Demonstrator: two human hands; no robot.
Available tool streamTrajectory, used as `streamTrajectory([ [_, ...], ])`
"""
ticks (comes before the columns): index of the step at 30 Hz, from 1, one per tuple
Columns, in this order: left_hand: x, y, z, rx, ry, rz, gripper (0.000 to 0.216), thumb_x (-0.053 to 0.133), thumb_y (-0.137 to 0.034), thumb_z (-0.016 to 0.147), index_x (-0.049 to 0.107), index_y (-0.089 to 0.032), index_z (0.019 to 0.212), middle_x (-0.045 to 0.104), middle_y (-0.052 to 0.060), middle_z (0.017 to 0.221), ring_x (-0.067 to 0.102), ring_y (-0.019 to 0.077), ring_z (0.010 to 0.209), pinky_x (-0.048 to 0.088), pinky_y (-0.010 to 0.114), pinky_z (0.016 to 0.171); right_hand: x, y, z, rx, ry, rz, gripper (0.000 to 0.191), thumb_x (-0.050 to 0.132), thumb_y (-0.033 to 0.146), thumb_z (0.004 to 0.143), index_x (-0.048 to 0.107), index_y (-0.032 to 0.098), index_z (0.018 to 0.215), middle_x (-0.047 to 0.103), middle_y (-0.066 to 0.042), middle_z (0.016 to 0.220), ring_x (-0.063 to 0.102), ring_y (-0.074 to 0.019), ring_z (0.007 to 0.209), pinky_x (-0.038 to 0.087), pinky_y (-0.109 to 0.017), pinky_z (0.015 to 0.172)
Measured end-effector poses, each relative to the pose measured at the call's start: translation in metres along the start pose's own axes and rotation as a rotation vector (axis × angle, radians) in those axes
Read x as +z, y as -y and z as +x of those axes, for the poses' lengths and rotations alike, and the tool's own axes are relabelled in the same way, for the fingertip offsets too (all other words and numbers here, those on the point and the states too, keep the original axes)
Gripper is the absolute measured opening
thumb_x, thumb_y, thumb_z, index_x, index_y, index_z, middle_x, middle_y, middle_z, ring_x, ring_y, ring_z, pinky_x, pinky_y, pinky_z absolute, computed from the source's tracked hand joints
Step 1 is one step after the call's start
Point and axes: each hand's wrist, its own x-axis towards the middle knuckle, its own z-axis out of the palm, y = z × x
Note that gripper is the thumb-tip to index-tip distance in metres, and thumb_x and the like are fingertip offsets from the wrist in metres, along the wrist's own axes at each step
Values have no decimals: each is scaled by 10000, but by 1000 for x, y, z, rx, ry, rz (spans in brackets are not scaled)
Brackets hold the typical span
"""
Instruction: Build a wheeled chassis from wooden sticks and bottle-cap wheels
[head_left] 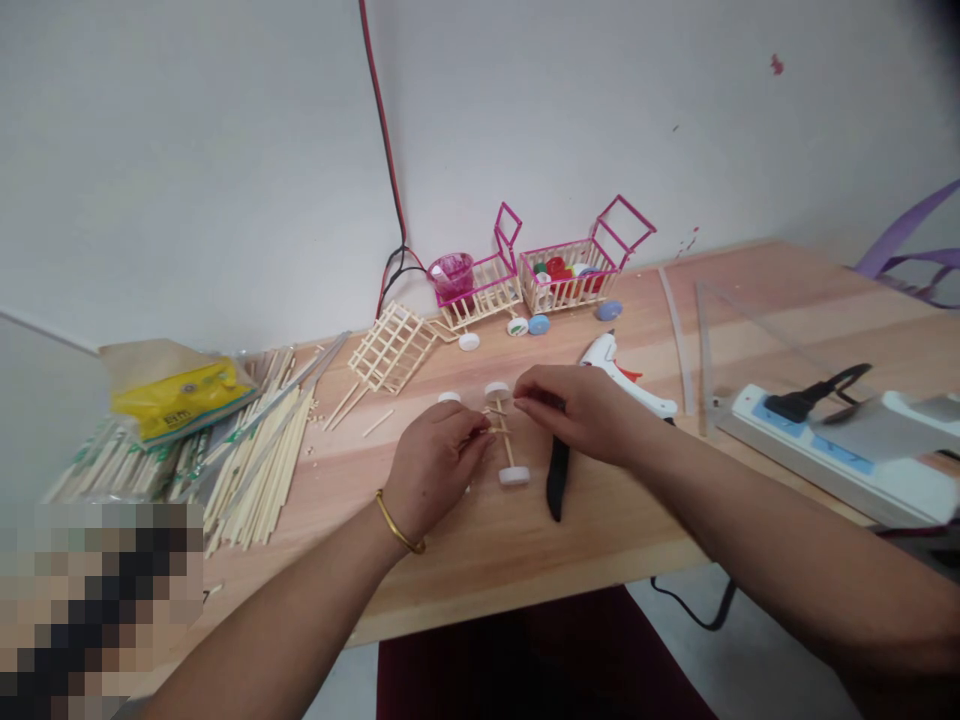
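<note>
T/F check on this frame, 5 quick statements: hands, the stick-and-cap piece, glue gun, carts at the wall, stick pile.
1. Both hands touch the stick-and-cap frame. True: left hand and right hand pinch its thin sticks.
2. The glue gun is in the right hand. False: it lies on the table behind that hand.
3. Two pink-trimmed stick carts stand by the wall. True.
4. The loose stick pile lies at the table's right end. False: it is at the left; a power strip is at the right.
5. The left wrist wears a gold bangle. True.
</note>
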Motion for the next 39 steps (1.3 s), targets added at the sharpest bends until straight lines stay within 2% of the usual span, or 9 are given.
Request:
streamTrajectory([
  [7, 0, 2, -1, -5, -11, -13, 59, 567, -169, 838, 618, -162, 808, 606, 37, 746, 558, 158, 733, 452, 275, 653, -15, 1, -1, 74, -273, 10, 127, 510, 269, 857, 602, 188, 826, 615, 1, 692, 531, -118, 614, 394, -235, 591],
  [13, -3, 4, -2, -4, -22, 2, 53, 568, -169, 834, 618, -163, 816, 615, 41, 756, 556, 159, 728, 451, 278, 653, -34, -3, -3, 244, -653, -51, 165, 522, 346, 857, 611, 209, 842, 610, -10, 722, 549, -137, 633, 425, -262, 596],
  [19, -5, 7, -3, -2, -38, 13, 69, 558, -183, 841, 617, -164, 810, 610, 38, 747, 552, 155, 713, 449, 278, 638, -42, -12, -4, 272, -745, -78, 193, 500, 366, 866, 611, 210, 845, 623, -19, 744, 553, -143, 632, 425, -271, 584],
  [25, -7, 12, -4, -20, -76, 23, 45, 572, -176, 833, 611, -166, 813, 617, 25, 742, 549, 141, 693, 443, 264, 626, -47, -29, -5, 382, -526, -198, 152, 536, 318, 825, 641, 212, 856, 647, -19, 712, 564, -164, 610, 401, -284, 571],
  [30, -8, 12, -4, -31, -55, 38, 35, 580, -172, 825, 611, -165, 810, 622, 29, 749, 556, 146, 696, 443, 270, 631, -50, -36, -8, 388, -595, -276, 207, 474, 321, 855, 643, 209, 899, 671, -39, 763, 583, -179, 649, 406, -295, 604],
  [32, -8, 12, -4, -31, -49, 36, 24, 586, -165, 821, 610, -165, 817, 625, 32, 759, 562, 152, 716, 446, 274, 641, -50, -39, -10, 425, -549, -335, 215, 475, 320, 839, 637, 204, 922, 672, -47, 760, 581, -184, 638, 395, -296, 588],
  [36, -8, 13, -4, -41, -54, 33, 21, 589, -163, 822, 610, -164, 823, 617, 24, 744, 555, 148, 710, 440, 269, 635, -48, -45, -16, 612, -226, -526, 306, 512, 396, 780, 625, 179, 964, 685, -99, 815, 592, -221, 658, 346, -298, 534],
  [39, -7, 13, -4, -58, -53, 29, 18, 593, -168, 821, 610, -167, 821, 618, 18, 743, 545, 137, 686, 430, 258, 619, -49, -45, -20, 687, -23, -606, 428, 527, 513, 737, 612, 168, 975, 680, -131, 852, 602, -248, 689, 327, -295, 515],
])
